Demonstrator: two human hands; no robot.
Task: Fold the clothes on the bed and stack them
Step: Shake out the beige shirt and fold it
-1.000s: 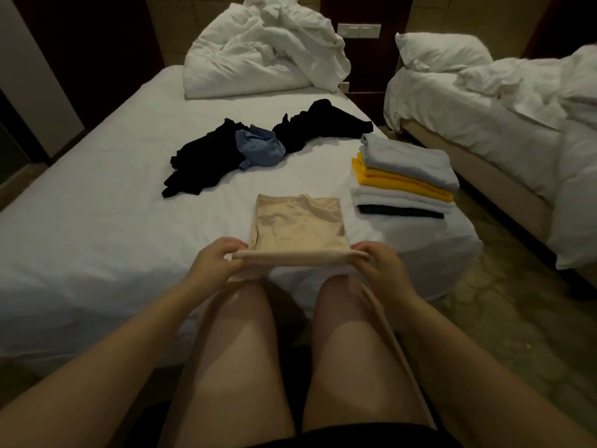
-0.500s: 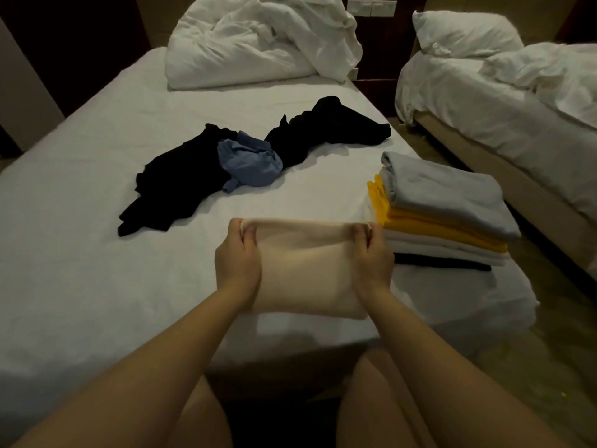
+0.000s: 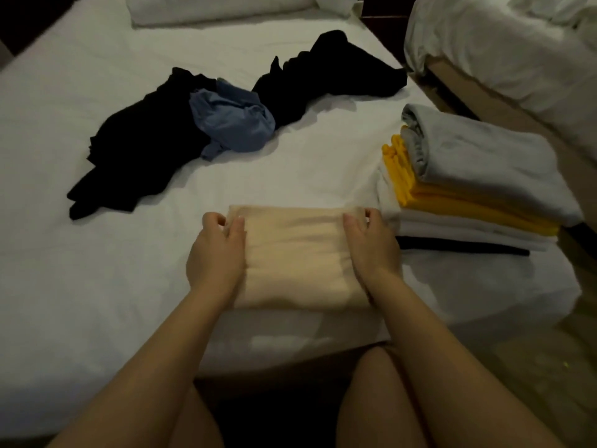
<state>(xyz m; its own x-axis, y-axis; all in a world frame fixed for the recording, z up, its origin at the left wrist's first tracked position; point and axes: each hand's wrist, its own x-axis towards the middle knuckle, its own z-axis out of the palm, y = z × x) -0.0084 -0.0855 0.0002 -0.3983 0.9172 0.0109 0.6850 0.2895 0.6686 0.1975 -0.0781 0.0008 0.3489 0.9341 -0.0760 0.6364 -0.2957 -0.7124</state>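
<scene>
The folded beige garment [image 3: 297,257] lies flat on the white bed [image 3: 97,286] near its front edge, just beside the stack [image 3: 478,189] of folded clothes (grey on top, then yellow, white, black). The left hand [image 3: 214,257] pinches its far left corner, thumb on top; the right hand [image 3: 374,247] pinches the far right corner likewise. Further back, 2 black garments [image 3: 145,143] and 1 blue garment [image 3: 232,124] lie crumpled.
</scene>
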